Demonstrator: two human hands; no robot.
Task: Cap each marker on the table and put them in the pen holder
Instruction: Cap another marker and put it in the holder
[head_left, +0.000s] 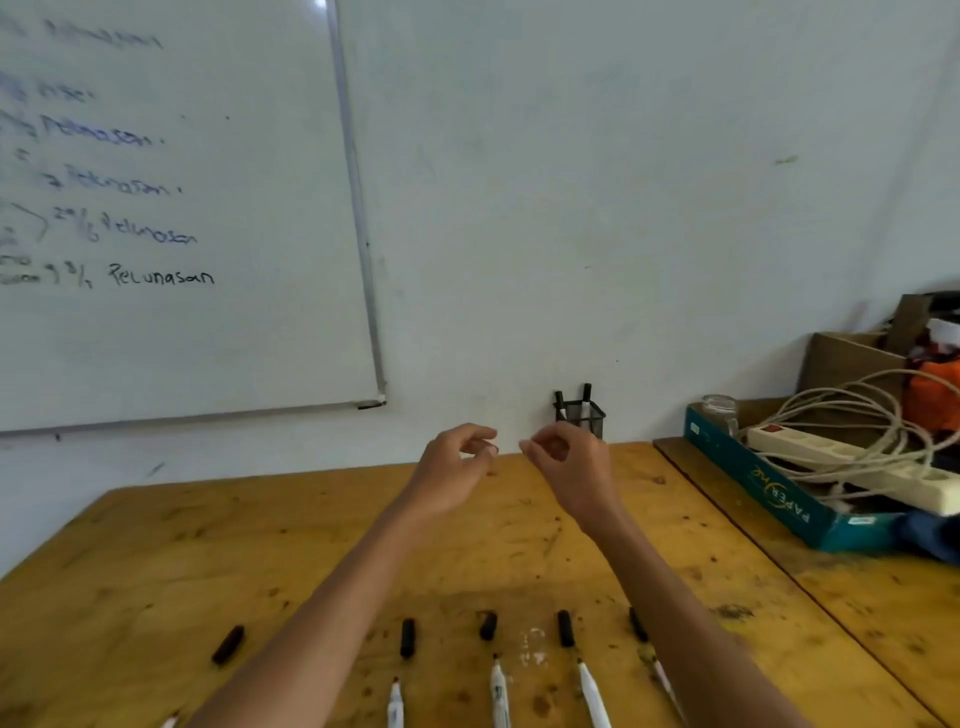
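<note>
Both hands, left (457, 467) and right (566, 462), hover loosely curled and empty near the mesh pen holder (584, 415), which already holds two markers; five uncapped markers (498, 691) and caps (408, 638) remain on the table (156, 571)

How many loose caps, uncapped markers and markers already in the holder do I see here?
Loose black caps: 5
Uncapped markers on the table: 5, one barely showing at the bottom edge
Markers in the pen holder: 2
Total: 12
</note>
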